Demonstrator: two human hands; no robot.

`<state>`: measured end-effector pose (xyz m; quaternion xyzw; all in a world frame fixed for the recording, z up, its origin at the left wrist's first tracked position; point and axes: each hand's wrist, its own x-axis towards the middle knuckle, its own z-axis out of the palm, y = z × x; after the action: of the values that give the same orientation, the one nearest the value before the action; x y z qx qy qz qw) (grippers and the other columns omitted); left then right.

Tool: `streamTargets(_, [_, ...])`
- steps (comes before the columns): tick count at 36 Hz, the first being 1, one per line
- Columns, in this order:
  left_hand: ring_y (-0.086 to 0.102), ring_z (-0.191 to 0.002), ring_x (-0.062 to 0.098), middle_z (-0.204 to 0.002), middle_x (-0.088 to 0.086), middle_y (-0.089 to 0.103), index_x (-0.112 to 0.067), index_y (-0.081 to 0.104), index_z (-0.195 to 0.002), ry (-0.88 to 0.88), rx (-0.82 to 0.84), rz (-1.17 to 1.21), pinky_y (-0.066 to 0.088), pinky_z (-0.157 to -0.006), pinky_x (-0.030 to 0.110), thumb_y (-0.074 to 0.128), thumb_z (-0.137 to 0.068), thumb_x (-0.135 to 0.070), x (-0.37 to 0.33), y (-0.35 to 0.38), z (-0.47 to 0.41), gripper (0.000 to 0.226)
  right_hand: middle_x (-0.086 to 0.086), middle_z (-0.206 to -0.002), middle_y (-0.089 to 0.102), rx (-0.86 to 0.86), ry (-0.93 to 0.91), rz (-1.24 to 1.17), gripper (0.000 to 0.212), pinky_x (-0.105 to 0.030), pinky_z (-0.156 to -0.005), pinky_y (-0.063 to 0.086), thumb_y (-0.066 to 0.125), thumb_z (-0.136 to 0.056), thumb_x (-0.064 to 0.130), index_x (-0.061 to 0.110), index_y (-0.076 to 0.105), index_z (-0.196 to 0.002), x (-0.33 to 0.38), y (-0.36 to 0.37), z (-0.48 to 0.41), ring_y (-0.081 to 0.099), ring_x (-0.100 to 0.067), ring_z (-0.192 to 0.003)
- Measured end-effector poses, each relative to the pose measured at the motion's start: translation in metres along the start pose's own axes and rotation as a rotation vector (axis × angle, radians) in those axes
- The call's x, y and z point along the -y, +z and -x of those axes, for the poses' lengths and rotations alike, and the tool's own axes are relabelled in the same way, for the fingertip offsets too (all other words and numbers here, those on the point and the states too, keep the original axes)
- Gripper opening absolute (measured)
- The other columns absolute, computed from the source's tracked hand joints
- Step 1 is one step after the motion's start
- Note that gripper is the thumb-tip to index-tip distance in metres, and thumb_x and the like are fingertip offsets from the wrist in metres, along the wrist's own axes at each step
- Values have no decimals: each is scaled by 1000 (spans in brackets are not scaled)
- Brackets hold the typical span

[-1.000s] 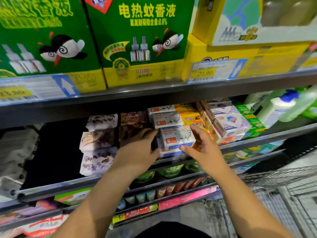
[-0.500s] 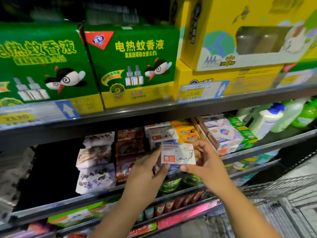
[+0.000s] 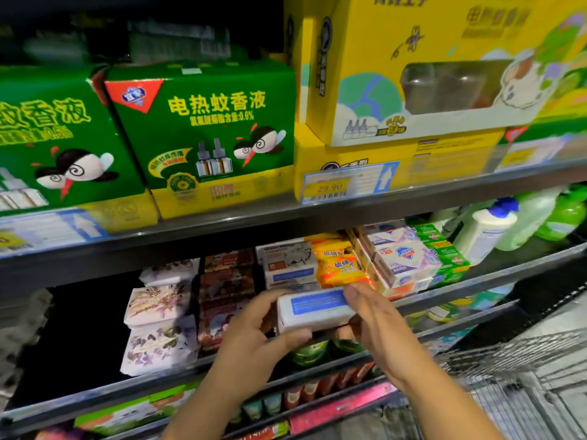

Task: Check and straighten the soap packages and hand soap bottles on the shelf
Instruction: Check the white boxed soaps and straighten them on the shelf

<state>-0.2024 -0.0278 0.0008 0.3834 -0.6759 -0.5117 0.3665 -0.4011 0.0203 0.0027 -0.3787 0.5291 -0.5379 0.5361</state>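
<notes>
A white soap box point(image 3: 314, 309) with a blue panel is held in front of the middle shelf. My left hand point(image 3: 254, 338) grips its left end and lower edge, and my right hand point(image 3: 371, 319) grips its right end. Behind it stand more white soap boxes point(image 3: 287, 265), yellow soap packs point(image 3: 338, 265), white and purple soap packs point(image 3: 403, 258) and green soap packs point(image 3: 444, 249). Hand soap bottles stand at the right of the same shelf: a white one with a blue cap point(image 3: 486, 227) and a green one point(image 3: 565, 214).
Floral-wrapped soaps point(image 3: 158, 315) and dark red packs point(image 3: 225, 290) fill the shelf's left part. Green boxes point(image 3: 203, 134) and yellow boxes point(image 3: 413, 84) sit on the upper shelf point(image 3: 286, 217). A wire cart point(image 3: 514, 376) stands at lower right. Lower shelves hold small items.
Both hands lifted the soap box off the stack, then turned it, so its blue-panel side now faces me instead of the orange-labelled front. The view tilted upward.
</notes>
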Motion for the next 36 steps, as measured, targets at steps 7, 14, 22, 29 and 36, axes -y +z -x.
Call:
streamTargets(7, [72, -91, 19, -99, 4, 75, -9, 62, -112, -177, -109, 437, 58, -70, 27, 69, -75, -15, -5, 15, -3, 39, -3, -119, 69, 107, -63, 45, 49, -18, -81, 52, 75, -82, 1, 10, 58, -127, 7, -4, 7, 67, -6, -105])
streamTargets(14, [70, -83, 20, -109, -2, 72, -30, 60, -122, -246, -114, 477, 53, -55, 32, 71, -76, -24, -6, 21, -6, 48, 5, -84, 74, 11, -15, -27, 21, -18, -52, 48, 68, -88, 5, 13, 70, -108, 11, 0, 4, 67, -6, -67])
streamTargets(22, [63, -103, -1, -110, -23, 66, -41, 68, -108, -126, 83, 17, 49, -80, 12, 85, -72, -3, -3, 7, -9, 56, -19, -97, 74, 2, 104, -236, 19, -34, -59, 62, 62, -91, 18, 5, 73, -98, 19, -3, 0, 73, -29, -78])
streamTargets(29, [68, -102, 6, -108, -10, 72, -27, 69, -109, -126, 32, 251, 56, -79, 23, 83, -67, -9, 1, -3, -14, 48, -19, -123, 66, 211, -4, -308, 54, -38, -77, 60, 80, -68, 21, 12, 70, -120, 17, -11, 2, 67, -36, -105])
streamTargets(36, [67, -108, 16, -113, 1, 72, -18, 64, -116, -79, 37, 288, 52, -83, 21, 87, -61, -41, -5, -5, -13, 64, 8, -102, 75, 132, -140, 59, 67, -20, -74, 56, 93, -57, 40, 16, 66, -113, 21, -10, -1, 69, -6, -96])
